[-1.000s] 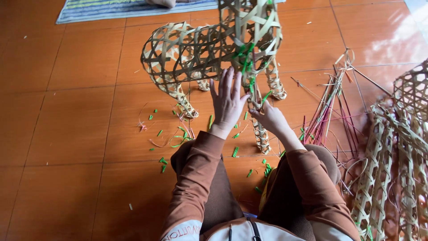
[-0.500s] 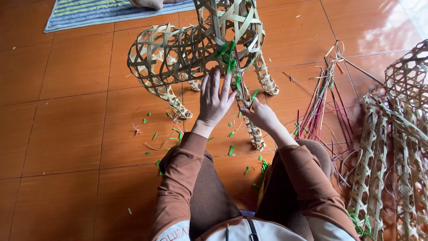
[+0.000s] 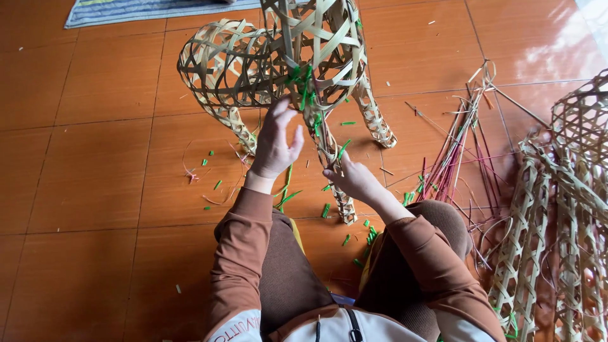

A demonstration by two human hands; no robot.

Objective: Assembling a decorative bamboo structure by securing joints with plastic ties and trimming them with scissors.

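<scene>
A woven bamboo animal figure (image 3: 234,69) stands on the orange tile floor (image 3: 95,177), its body to the left and its chest and front legs in the middle. Green strips (image 3: 303,82) are tied at its chest. My left hand (image 3: 275,142) is raised in front of the chest, fingers spread and curled, reaching up toward the green strips. My right hand (image 3: 351,177) grips the near front leg (image 3: 342,202) of the figure about halfway down. Both arms wear brown sleeves, and my knees are below.
Short green offcuts (image 3: 215,185) lie scattered on the tiles. A bundle of reddish and tan strips (image 3: 456,158) lies to the right. More woven bamboo parts (image 3: 557,209) are piled at the far right. A striped mat (image 3: 145,9) lies at the top.
My left hand has lifted off the figure's leg area and moved up toward the chest with its fingers opened. My right hand stays on the front leg. The view has shifted slightly.
</scene>
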